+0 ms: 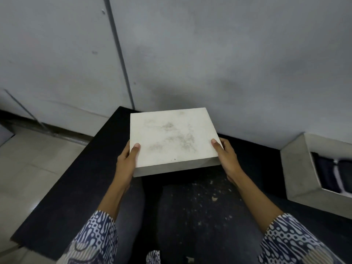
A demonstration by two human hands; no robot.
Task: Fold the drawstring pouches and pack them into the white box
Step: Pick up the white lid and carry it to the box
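Observation:
A flat white box lid, smudged grey on top, is held level over the far part of a black mat. My left hand grips its left edge with the thumb on top. My right hand grips its right edge the same way. At the right edge of the view stands the open white box, with dark folded pouches packed side by side inside. What lies under the lid is hidden.
A grey wall rises right behind the mat. Pale floor tiles lie to the left. My legs in dark trousers stretch across the mat, with light crumbs scattered on them.

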